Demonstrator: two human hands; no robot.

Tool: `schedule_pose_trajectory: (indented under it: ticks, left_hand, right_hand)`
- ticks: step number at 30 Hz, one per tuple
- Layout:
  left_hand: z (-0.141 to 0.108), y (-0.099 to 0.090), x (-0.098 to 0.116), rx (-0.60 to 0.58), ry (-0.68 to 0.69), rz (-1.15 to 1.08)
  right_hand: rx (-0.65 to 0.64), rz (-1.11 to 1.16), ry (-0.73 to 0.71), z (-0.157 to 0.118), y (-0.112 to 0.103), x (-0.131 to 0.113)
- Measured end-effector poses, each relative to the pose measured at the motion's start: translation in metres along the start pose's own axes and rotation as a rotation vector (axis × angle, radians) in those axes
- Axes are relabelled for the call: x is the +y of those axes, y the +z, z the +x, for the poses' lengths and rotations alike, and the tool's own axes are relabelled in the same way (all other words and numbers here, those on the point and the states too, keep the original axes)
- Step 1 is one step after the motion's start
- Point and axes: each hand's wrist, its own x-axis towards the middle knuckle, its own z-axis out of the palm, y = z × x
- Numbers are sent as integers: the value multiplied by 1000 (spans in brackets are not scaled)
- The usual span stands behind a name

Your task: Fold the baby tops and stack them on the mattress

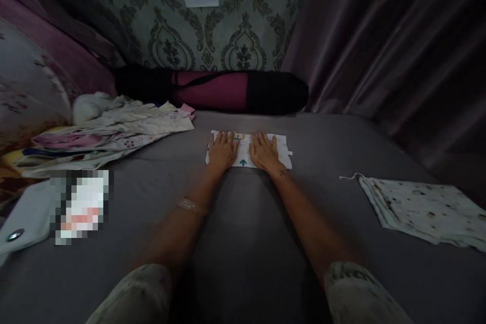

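Observation:
A white folded cloth [246,149] with small green and yellow prints lies on the grey sheet in front of me, a little tag at its right edge. My left hand [223,151] rests flat on its left part, fingers pointing away from me. On the right part my right hand [264,152] presses down the same way, palm on the fabric and fingers stretched. A bare strip of the cloth shows between the two hands. Neither hand grips anything.
Grey sheet [243,212] surrounds the cloth. Piled fabrics [144,121] lie at the left, near a white object [28,215] and a pixelated item [83,207]. A folded spotted cloth [425,207] is at the right. A black and magenta bag [212,91] lies along the wall.

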Motion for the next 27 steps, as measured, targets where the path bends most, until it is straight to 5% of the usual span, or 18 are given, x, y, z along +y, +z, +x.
schedule_pose_trajectory:
  ticks: [5,12,18,23,27]
  left_hand:
    - [1,9,-13,-140,-66,-40]
    - [1,6,-15,-173,-49,-126]
    - [13,-32,-59,-221,-225,-357]
    - [-3,-74,-104,-457,-289,-434]
    - [-13,-86,-105,-629,-266,-513]
  right_hand:
    - [-32,-10,56,-1,6,9]
    - [-33,48,51,-1,2,12]
    - [69,57,203,0,-7,36]
    - [13,55,207,-1,5,50]
    - [43,59,184,-1,8,50]
